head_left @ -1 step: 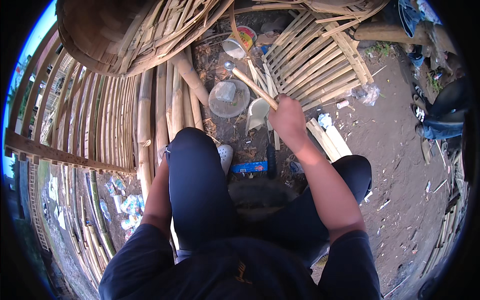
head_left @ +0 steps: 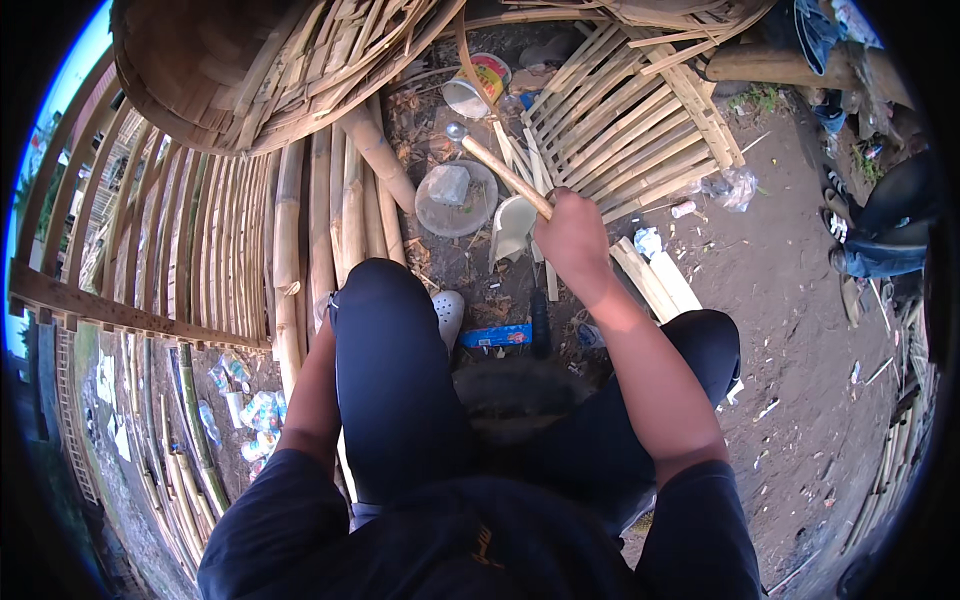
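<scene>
My right hand (head_left: 573, 235) is closed round the pale wooden handle of a hammer (head_left: 505, 175). The hammer slants up and to the left, its small metal head at the far end above a round grey disc (head_left: 432, 213) with a pale stone block (head_left: 449, 184) on it. Below the handle lies a pale, broken-looking curved piece (head_left: 513, 228). My left hand (head_left: 323, 308) is by the outer side of my left knee, beside bamboo poles (head_left: 291, 215); the knee hides its fingers.
Slatted bamboo panels stand at left (head_left: 190, 240) and far right of centre (head_left: 630, 125). Large woven baskets (head_left: 190, 70) hang over the far left. A bucket (head_left: 466, 95), a blue box (head_left: 497, 336) and wooden strips (head_left: 655, 280) lie around. Another person's legs (head_left: 890, 220) show at right.
</scene>
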